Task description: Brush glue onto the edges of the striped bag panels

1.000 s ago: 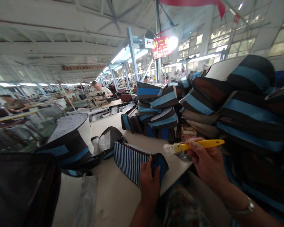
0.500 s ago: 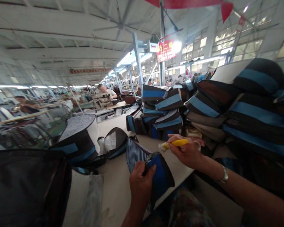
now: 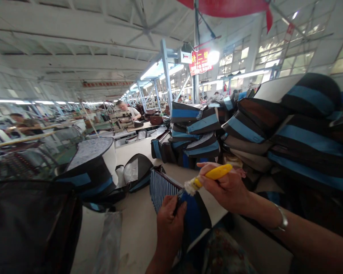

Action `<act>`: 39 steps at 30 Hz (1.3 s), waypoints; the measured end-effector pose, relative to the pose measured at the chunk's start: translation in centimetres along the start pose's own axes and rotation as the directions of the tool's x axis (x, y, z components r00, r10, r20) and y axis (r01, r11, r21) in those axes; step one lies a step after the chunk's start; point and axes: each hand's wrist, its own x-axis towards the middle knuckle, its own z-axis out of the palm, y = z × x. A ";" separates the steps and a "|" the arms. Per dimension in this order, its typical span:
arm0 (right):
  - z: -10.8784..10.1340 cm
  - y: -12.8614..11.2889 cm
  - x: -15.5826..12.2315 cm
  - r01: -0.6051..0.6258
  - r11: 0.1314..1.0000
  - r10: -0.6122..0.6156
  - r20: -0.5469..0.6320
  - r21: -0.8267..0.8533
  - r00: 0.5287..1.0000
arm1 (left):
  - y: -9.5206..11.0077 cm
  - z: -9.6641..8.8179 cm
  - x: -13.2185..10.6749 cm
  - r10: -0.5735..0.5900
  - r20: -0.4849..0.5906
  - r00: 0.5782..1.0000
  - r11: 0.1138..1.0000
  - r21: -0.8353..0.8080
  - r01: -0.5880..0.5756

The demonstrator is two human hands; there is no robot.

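- flat brush (image 3: 215,173) with a yellow handle, whitish clumpy bristles (image 3: 190,186) right up against the blue edge of a striped bag (image 3: 162,190); can't make out what's on them
- that bag lies on a white work table (image 3: 134,152), close to the near edge, lower end hidden behind the hand
- left hand (image 3: 170,228) clenched around the bag's blue end, fingers curled over it
- right hand (image 3: 224,186) grasping the brush, raised over the bag, forearm reaching in from the right, silver bangle (image 3: 281,224) on the wrist
- stacks of black-and-blue bags (image 3: 196,129) piled just past the hands, more heaped on the right (image 3: 303,129)
- big black bag (image 3: 25,228) cut off bottom left
- another person (image 3: 125,112) sits further down the line, too small to see their hands
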 end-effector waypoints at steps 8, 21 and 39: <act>0.0 0.1 1.8 -0.045 0.974 0.066 0.087 -0.224 0.994 | -0.2 0.4 -0.3 0.039 0.085 0.996 0.999 -0.006 -0.039; -1.3 0.4 1.9 -0.175 0.980 0.173 -0.031 -0.098 0.985 | -2.2 0.6 -2.6 0.375 -0.141 0.916 0.867 0.403 -0.293; 0.7 -2.4 4.7 0.211 0.956 -0.097 0.457 -0.206 0.884 | -1.4 0.6 -1.1 0.723 0.119 0.681 0.466 0.644 -0.607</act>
